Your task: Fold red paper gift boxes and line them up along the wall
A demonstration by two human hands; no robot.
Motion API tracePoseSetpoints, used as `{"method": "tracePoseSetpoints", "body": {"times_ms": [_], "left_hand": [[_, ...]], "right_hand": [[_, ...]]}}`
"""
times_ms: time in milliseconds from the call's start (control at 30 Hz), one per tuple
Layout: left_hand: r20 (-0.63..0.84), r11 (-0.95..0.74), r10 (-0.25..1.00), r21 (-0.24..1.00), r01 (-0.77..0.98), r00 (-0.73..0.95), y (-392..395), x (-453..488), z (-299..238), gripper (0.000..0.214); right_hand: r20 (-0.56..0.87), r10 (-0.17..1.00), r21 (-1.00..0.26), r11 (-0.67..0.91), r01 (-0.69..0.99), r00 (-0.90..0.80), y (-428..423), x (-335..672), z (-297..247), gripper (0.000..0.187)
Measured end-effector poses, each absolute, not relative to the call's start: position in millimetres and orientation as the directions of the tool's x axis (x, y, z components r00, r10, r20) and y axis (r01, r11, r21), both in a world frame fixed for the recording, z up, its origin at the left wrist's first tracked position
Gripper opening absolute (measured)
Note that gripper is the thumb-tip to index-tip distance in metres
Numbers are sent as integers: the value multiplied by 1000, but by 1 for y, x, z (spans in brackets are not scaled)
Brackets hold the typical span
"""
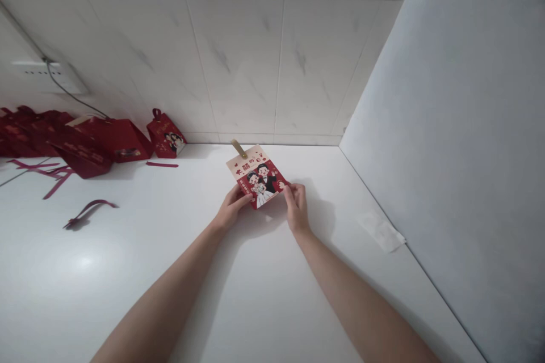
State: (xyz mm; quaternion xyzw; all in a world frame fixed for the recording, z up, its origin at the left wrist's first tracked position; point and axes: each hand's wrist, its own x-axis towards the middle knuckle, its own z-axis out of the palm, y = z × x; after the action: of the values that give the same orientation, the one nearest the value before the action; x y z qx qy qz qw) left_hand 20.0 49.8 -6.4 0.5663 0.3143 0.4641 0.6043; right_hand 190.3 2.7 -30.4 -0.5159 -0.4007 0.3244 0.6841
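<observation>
A red and cream wedding favor box (260,177) with a cartoon couple on its front is held between both my hands. A short gold ribbon loop (239,149) sticks up from its top edge. My left hand (232,204) grips the lower left side, thumb on the front. On the lower right side, my right hand (296,204) pinches the edge with its thumb in front. The fingers behind the box are partly hidden. The box is tilted, its printed face toward me, over the white table (264,295).
Several red favor boxes (128,139) stand along the tiled wall at the left. Loose dark red ribbons (91,209) lie in front of them. A cable runs from a wall socket (51,76). A white tissue-like piece (382,231) lies by the pale panel (464,125) at right.
</observation>
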Motion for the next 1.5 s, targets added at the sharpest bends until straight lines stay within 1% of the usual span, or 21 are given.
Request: {"method": "tracePoseSetpoints", "body": {"times_ms": [67,133,200,233,333,433,500,600,733,900,1100,1200,1300,1367,1500], "left_hand": [[169,-90,930,966,-243,327,51,18,-10,45],[180,-95,937,957,-275,300,53,16,-11,35],[155,-74,950,955,-286,272,55,14,-11,26],[122,-43,957,957,-287,264,56,13,-10,25],[10,81,956,952,-295,294,58,10,-7,28],[-25,136,941,942,-308,338,60,8,-8,28],[-12,122,936,949,-291,352,60,8,-9,26],[29,59,942,966,-251,334,59,9,-11,24],[75,-13,954,978,-207,291,59,10,-11,24],[102,-49,952,982,-184,290,61,9,-12,25],[64,-19,948,990,-143,312,61,6,-11,30],[72,-20,921,990,-139,382,60,4,-7,30],[67,-31,887,996,-85,457,58,2,-4,29],[61,-38,875,998,-57,480,58,1,-4,30],[40,1,895,996,-91,444,58,2,-5,30]], "right_hand": [[250,846,-959,284,-1,471,3,191,-32,31],[305,851,-948,312,54,427,3,191,-34,27],[330,858,-942,326,81,393,3,191,-34,24],[325,861,-943,324,71,391,4,191,-34,23],[245,908,-960,277,-49,340,6,193,-33,27],[173,959,-949,223,-223,224,7,196,-33,34],[142,968,-929,202,-310,207,8,198,-34,32],[120,969,-902,196,-384,215,9,200,-35,31],[127,968,-884,209,-418,214,11,200,-37,33],[103,971,-871,194,-452,218,14,200,-39,33],[125,967,-887,209,-411,222,12,200,-36,34],[99,971,-900,181,-396,219,12,202,-36,33],[43,975,-878,141,-457,218,12,204,-35,34],[14,978,-855,120,-504,209,12,205,-36,36],[24,979,-867,121,-483,202,13,204,-38,39]]}}
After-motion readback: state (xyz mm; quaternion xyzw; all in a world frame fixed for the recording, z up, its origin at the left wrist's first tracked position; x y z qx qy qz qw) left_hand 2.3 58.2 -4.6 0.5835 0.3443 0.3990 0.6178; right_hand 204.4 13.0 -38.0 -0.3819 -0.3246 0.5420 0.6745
